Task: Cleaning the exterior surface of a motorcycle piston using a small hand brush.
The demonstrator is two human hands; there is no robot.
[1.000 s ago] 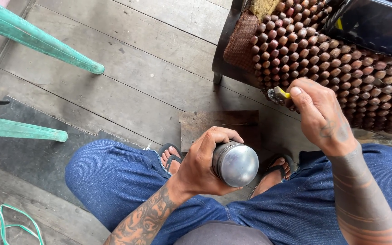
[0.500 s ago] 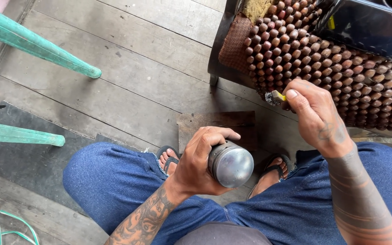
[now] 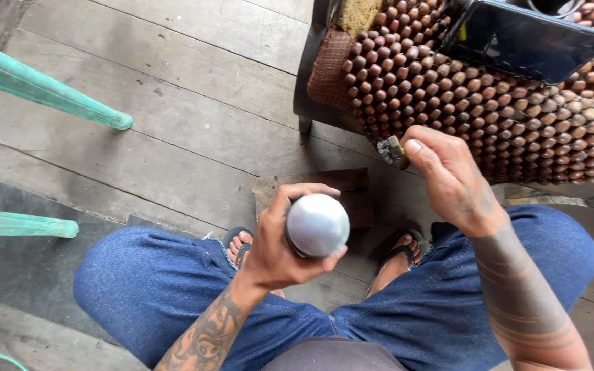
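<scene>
My left hand (image 3: 280,247) grips a round metal cup (image 3: 316,225) at the frame centre, above my knees. My right hand (image 3: 448,175) pinches a small brush-like tool (image 3: 390,148) near the beaded seat cover (image 3: 489,110). The cup looks bare; the work seems just beginning.

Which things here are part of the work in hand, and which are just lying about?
In use:
left hand gripping the round metal piece
right hand pinching a small tool

Lying about:
beaded seat cover
dark phone
green chair legs
wooden block on the floor
</scene>
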